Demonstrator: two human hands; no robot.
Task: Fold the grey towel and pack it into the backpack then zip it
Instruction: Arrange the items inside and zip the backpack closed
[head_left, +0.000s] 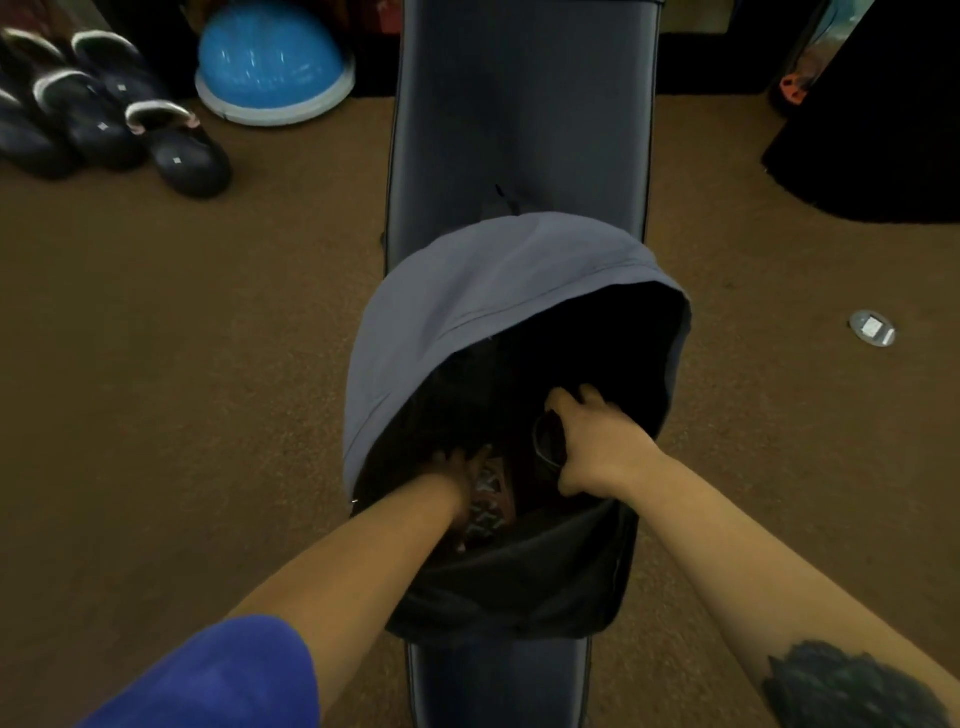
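1. Grey towel: not discernible; the backpack (483, 291) interior is too dark.
2. Backpack: soft, light, floppy; take its open rim. It lies mid-bench (519, 104).
3. Your left hand (457, 467) is inside, grip unclear; right hand (597, 447) curls closed on something dark near the opening.

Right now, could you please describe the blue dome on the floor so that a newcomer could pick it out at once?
Start at the long dark bench running up the middle, where the open backpack sits. Look to the far left of its top end, on the brown carpet. The blue dome sits on a pale round base, beside black kettlebells; it alone is bright blue.
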